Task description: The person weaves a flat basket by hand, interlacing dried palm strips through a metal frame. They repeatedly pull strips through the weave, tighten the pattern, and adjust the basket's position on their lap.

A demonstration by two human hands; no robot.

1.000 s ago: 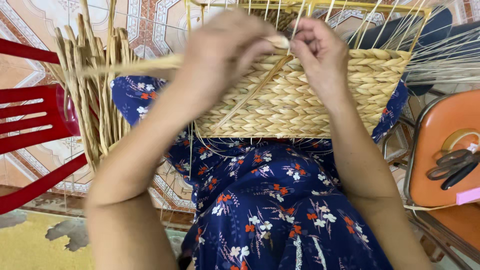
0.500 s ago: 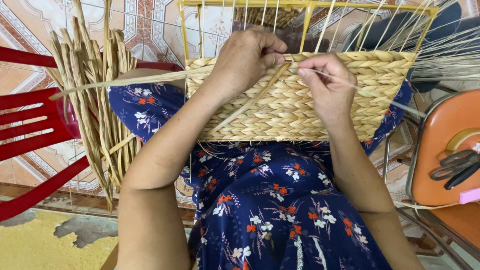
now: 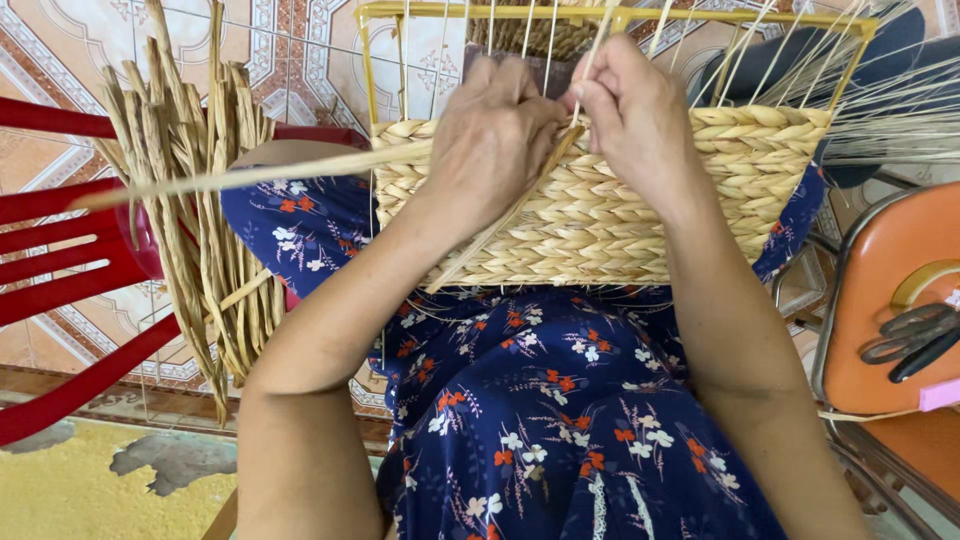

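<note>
A half-woven straw basket (image 3: 640,215) on a yellow wire frame (image 3: 620,14) rests on my lap, over a dark blue flowered dress (image 3: 560,420). My left hand (image 3: 495,140) grips a long pale straw strand (image 3: 250,175) at the basket's top woven row; the strand runs out to the left. My right hand (image 3: 635,115) pinches a thin upright wire or strand at the same row, close against my left hand. A second strand slants down across the woven wall below my hands.
A bundle of dried straw strands (image 3: 200,210) hangs over a red plastic chair (image 3: 70,260) on the left. An orange chair (image 3: 890,310) at the right holds dark scissors (image 3: 915,340). Loose thin stalks (image 3: 900,100) fan out at the upper right. Patterned tile floor lies behind.
Both hands have drawn closer together at the basket's top row, and the view has shifted so the basket sits a little lower. The long strand stays pulled out to the left.
</note>
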